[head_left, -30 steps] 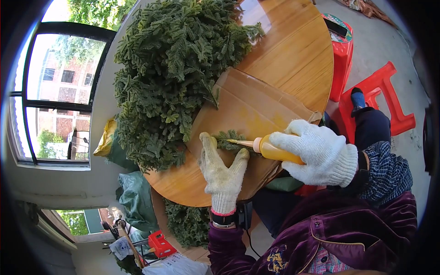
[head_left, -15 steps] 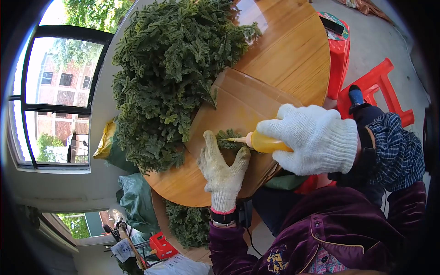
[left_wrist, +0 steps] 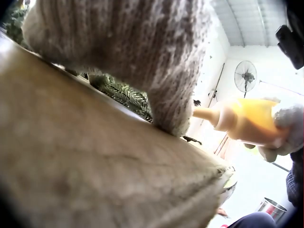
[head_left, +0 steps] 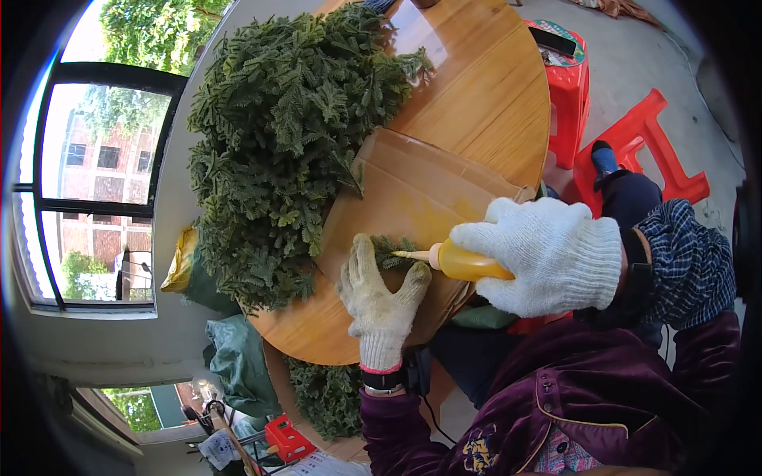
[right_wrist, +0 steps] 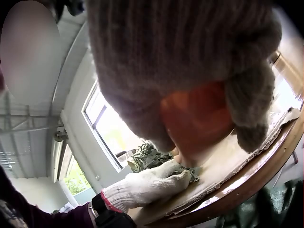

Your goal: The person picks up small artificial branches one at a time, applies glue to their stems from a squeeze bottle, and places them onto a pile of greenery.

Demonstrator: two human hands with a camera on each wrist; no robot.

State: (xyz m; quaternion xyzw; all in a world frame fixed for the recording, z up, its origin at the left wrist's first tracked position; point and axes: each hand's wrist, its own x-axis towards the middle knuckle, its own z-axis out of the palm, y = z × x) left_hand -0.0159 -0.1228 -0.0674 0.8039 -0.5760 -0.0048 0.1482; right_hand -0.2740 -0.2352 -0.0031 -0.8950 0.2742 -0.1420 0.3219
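My gloved right hand [head_left: 548, 258] grips a yellow squeeze bottle [head_left: 468, 262], tilted so its long nozzle points left. The nozzle tip [head_left: 401, 255] is right over a small fir sprig [head_left: 386, 247] that lies on a flattened piece of cardboard [head_left: 413, 178]. On the cardboard rests my gloved left hand [head_left: 381, 301], thumb and forefinger straight and spread in a V beside the sprig, fingertips near its two ends. From the left wrist view, the bottle [left_wrist: 251, 121] comes in from the right past the left thumb. In the right wrist view the glove hides much of the bottle.
A large heap of fir branches [head_left: 278, 159] covers the left side of the round wooden table [head_left: 476, 103]. More greenery [head_left: 325, 397] lies below the table edge. Red plastic stools [head_left: 567, 103] stand to the right, one with a phone [head_left: 553, 41] on it.
The right hand and bottle have shifted left, and the nozzle tip has moved along the sprig. The left hand keeps its place beside it. The head view has tilted slightly.
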